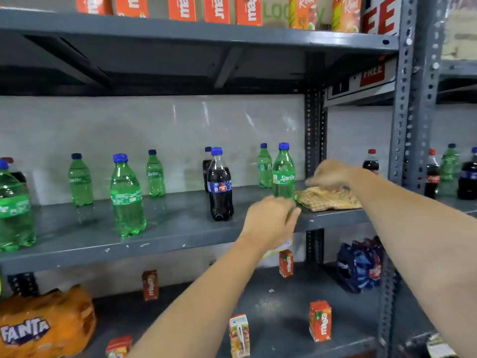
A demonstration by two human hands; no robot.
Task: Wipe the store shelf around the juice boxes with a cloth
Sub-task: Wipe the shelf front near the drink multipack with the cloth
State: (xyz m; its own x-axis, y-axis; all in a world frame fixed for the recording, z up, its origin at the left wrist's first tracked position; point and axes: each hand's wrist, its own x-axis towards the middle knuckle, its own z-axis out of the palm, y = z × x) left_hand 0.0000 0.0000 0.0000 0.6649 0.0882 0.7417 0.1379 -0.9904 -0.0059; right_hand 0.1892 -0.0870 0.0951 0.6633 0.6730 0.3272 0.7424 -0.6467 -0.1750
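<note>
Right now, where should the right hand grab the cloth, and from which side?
Pinch the cloth at its bunched back edge, from above, where the right hand hovers. It lies crumpled flat on the shelf, so raised folds give purchase. The Sprite bottle and left hand crowd its left side.

Even, fairly bright indoor light — pale streaks of glare on the back wall (pixel 160 130) toward 12 o'clock. Deep shadow under the upper shelf (pixel 180 37). The right hand (pixel 333 174) is motion-blurred; edges bow at 3 and 9 o'clock — probably wide-angle distortion.
</note>
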